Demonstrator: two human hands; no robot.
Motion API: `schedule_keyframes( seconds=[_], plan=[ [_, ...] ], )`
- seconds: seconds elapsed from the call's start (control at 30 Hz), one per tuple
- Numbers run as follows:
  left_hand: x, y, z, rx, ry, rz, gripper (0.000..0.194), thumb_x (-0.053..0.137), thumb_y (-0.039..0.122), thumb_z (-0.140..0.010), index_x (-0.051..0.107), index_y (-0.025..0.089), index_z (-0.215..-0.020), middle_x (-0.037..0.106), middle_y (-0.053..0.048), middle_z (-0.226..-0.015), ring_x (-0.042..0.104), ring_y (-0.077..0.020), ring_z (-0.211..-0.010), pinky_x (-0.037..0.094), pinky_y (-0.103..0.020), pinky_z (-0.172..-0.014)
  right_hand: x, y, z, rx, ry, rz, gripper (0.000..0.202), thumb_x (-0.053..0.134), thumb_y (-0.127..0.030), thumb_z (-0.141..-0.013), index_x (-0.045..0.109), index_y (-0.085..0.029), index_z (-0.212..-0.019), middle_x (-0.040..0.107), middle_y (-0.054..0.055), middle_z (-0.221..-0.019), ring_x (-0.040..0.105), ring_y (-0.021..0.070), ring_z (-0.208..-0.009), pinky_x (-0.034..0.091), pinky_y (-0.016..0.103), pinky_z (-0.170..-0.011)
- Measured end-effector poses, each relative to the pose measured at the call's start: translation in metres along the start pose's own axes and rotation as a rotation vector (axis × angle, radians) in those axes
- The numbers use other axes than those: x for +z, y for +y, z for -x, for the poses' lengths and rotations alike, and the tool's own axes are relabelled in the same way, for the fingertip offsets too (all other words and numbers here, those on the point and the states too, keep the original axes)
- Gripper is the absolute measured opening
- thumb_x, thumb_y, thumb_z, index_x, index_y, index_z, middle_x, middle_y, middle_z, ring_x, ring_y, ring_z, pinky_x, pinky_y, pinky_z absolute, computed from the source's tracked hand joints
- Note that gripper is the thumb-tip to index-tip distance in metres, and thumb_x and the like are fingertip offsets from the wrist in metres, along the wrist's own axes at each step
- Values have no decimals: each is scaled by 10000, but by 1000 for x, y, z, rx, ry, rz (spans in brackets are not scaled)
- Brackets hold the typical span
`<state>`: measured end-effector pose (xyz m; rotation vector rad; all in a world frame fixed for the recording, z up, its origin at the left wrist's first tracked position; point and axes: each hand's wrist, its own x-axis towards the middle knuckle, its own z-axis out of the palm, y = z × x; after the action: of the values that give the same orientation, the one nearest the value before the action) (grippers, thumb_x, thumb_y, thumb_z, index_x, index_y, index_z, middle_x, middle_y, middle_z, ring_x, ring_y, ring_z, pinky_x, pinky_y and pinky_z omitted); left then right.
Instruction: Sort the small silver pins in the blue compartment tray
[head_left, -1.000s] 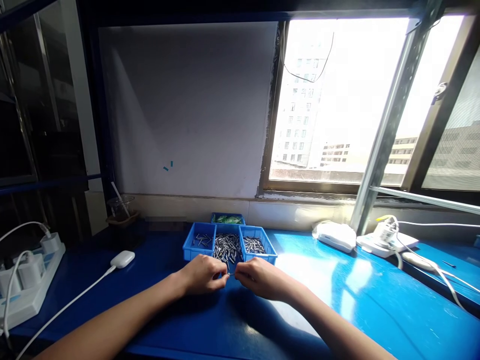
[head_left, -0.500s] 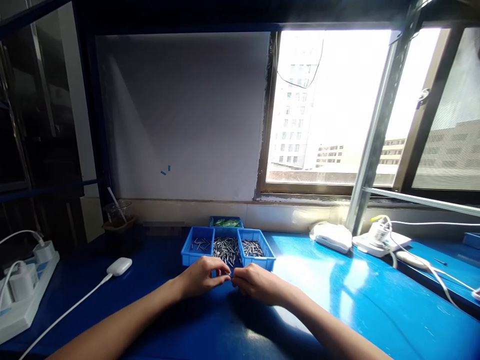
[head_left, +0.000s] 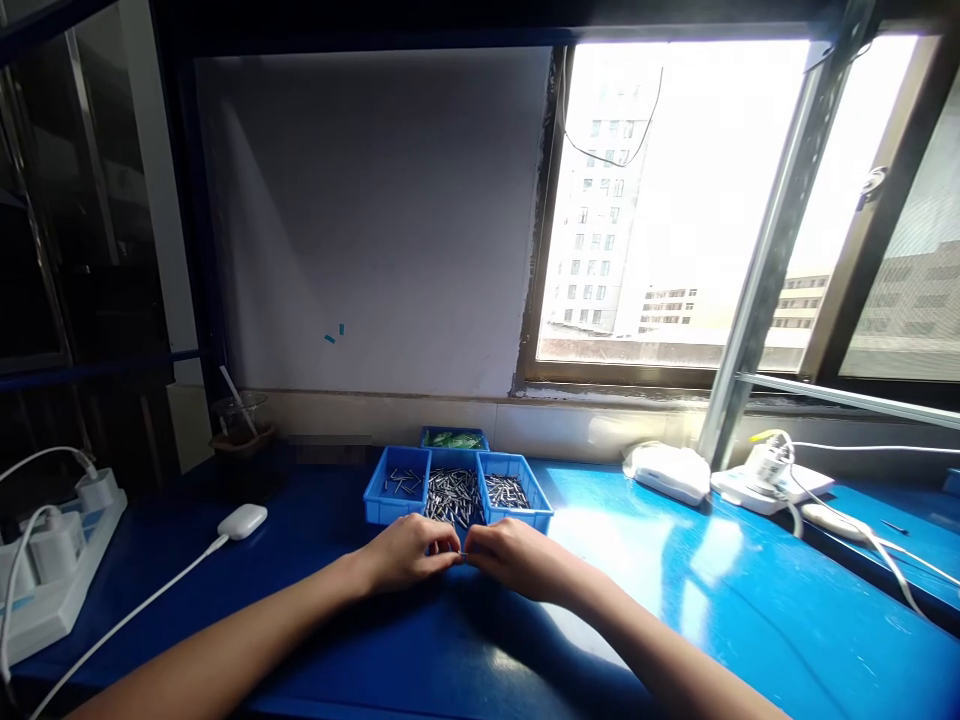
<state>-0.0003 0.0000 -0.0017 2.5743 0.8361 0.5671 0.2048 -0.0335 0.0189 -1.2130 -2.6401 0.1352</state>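
Head view: left hand [head_left: 409,552] and right hand [head_left: 511,555] both pinching a tiny metal bit [head_left: 463,556], just in front of a heap of shiny slim pins [head_left: 452,495]. Boxy plastic left bin [head_left: 382,511] and right bin [head_left: 529,517] hem the heap in. Glossy blue tabletop [head_left: 600,580], loads of glare, white power strip [head_left: 60,620] off left.

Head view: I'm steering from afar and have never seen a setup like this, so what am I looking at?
There is no robot: a camera on a person's head looks forward and down at their bare left hand and right hand. Their fingertips nearly meet, apparently pinching a small piece, too tiny to identify. On the blue table, a pile of small metallic pieces lies between two blue bins holding similar pieces. Behind sits a third bin with green contents.
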Motion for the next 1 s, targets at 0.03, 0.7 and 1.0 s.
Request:
schedule_keyframes(
  seconds=[0.03,0.7,1.0],
  plan=[
    [0,0,0,0,4,-21,148,580,271,-877,672,160,-842,667,-4,-752,592,-127,-672,410,-198,-608,0,1,0,6,2,16,223,464,-272,-937,654,-168,-881,686,42,-759,605,156,-653,365,234,-564],
    [-2,-5,2,156,-1,-366,268,463,228,-949,577,155,-718,647,-19,-710,586,-144,-632,353,-224,-561,-5,4,2,36,8,78,281,431,-301,-953,669,-178,-868,702,54,-768,631,171,-671,380,246,-566],
    [0,-7,1,202,129,-318,337,396,347,-983,627,157,-826,654,-44,-766,603,-159,-706,422,-239,-640,6,-4,1,-6,-45,32,232,428,-254,-925,635,-175,-857,673,50,-743,588,159,-623,358,254,-546]
  ],
)
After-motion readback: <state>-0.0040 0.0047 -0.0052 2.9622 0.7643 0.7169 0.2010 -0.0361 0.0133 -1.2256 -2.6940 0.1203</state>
